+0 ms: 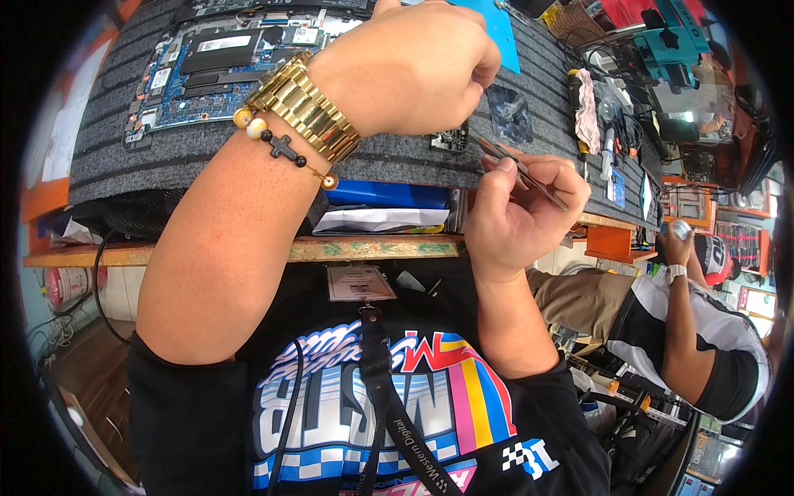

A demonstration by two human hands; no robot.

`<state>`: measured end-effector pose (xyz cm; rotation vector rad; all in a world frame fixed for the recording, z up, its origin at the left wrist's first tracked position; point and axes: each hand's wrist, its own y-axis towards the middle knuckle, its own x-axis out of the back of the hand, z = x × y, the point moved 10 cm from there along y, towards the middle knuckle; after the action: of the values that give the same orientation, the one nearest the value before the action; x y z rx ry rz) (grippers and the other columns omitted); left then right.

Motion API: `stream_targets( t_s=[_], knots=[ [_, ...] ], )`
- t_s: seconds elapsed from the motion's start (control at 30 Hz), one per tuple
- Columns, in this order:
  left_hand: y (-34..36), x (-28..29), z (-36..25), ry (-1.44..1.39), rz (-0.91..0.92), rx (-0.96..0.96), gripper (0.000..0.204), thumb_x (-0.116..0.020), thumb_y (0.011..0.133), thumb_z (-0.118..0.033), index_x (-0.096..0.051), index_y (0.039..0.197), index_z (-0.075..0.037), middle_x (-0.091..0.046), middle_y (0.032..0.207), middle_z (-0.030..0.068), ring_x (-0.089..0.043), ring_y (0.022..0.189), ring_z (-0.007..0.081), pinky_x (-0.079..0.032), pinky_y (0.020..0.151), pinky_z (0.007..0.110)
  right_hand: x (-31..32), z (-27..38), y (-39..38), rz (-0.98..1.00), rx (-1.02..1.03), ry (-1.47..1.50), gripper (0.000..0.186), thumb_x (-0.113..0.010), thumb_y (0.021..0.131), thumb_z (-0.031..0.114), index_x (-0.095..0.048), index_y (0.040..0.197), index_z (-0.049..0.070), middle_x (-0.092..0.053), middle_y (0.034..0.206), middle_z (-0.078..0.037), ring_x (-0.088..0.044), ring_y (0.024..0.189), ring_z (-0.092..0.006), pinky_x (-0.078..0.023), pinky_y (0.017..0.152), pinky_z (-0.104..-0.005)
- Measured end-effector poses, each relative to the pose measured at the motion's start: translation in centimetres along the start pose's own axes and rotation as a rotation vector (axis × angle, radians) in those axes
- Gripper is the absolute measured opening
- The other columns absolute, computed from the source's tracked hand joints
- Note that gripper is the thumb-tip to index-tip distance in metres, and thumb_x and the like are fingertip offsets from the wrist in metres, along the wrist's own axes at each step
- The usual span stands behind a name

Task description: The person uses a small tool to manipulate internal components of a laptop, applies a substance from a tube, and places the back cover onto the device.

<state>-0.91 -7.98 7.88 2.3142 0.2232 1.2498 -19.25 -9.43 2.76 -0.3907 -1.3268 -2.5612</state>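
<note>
My left hand (413, 70), with a gold watch above it, reaches over the ribbed grey mat (380, 157) beside an opened laptop (169, 91). Its blue circuit board and black parts show. The fingers curl under, out of sight, so what they hold is hidden. My right hand (529, 211) is closed around slim dark metal tweezers (543, 185), their tips pointing up and left. Between the hands, a small dark part with metal bits (449, 140) lies on the mat, partly covered by my left hand.
A dark, shiny flat packet (510, 114) and a bright blue sheet (499, 37) lie farther back. Tools and cables (610, 107) crowd the right side. Papers and a blue folder (389, 195) fill the shelf under the tabletop. Another person (686, 331) is at the right.
</note>
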Motion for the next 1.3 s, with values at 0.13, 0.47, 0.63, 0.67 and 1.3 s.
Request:
stream_targets(
  t_s=[0.13,0.47,0.63,0.67,1.3],
  knots=[
    [-0.2,0.4,-0.1,-0.013,-0.010,-0.007,0.016,-0.071,0.097,-0.022,-0.081,0.099,-0.011,-0.073,0.107,0.0106,-0.070,0.113,0.0327,-0.045,0.107,0.052,-0.1,-0.1,0.0,0.002,-0.017,0.015,0.037,-0.064,0.098,-0.018,-0.042,0.121,0.001,-0.061,0.113,-0.016,-0.076,0.094,-0.0227,-0.071,0.087,-0.0349],
    [-0.2,0.5,-0.3,0.005,-0.007,-0.009,0.015,-0.071,0.097,-0.023,-0.081,0.100,-0.012,-0.073,0.108,0.0088,-0.070,0.114,0.0315,-0.044,0.107,0.051,0.0,0.0,0.0,0.005,0.002,0.002,0.036,-0.064,0.099,-0.017,-0.042,0.121,0.001,-0.060,0.113,-0.016,-0.077,0.095,-0.0236,-0.071,0.089,-0.0362],
    [-0.2,0.1,0.2,0.011,-0.010,-0.005,0.015,-0.071,0.097,-0.024,-0.081,0.099,-0.013,-0.073,0.107,0.0078,-0.069,0.115,0.0309,-0.044,0.106,0.051,-0.1,-0.2,-0.1,0.001,-0.022,-0.009,0.036,-0.063,0.098,-0.018,-0.042,0.120,0.001,-0.060,0.113,-0.016,-0.077,0.096,-0.0240,-0.071,0.089,-0.0365],
    [0.0,-0.4,0.8,0.030,-0.013,0.000,0.014,-0.071,0.097,-0.024,-0.080,0.099,-0.013,-0.073,0.107,0.0078,-0.069,0.115,0.0310,-0.044,0.106,0.051,-0.2,-0.2,-0.1,0.009,-0.010,0.006,0.036,-0.063,0.098,-0.018,-0.042,0.120,0.001,-0.060,0.113,-0.016,-0.077,0.096,-0.0238,-0.071,0.089,-0.0366],
    [0.0,-0.2,0.5,0.013,-0.006,-0.001,0.015,-0.072,0.096,-0.025,-0.080,0.097,-0.013,-0.073,0.105,0.0089,-0.070,0.112,0.0323,-0.046,0.104,0.052,-0.1,-0.2,-0.3,-0.022,-0.003,0.073,0.042,-0.072,0.090,-0.018,-0.048,0.119,0.001,-0.058,0.109,-0.012,-0.074,0.097,-0.0225,-0.065,0.083,-0.0303]
  ],
)
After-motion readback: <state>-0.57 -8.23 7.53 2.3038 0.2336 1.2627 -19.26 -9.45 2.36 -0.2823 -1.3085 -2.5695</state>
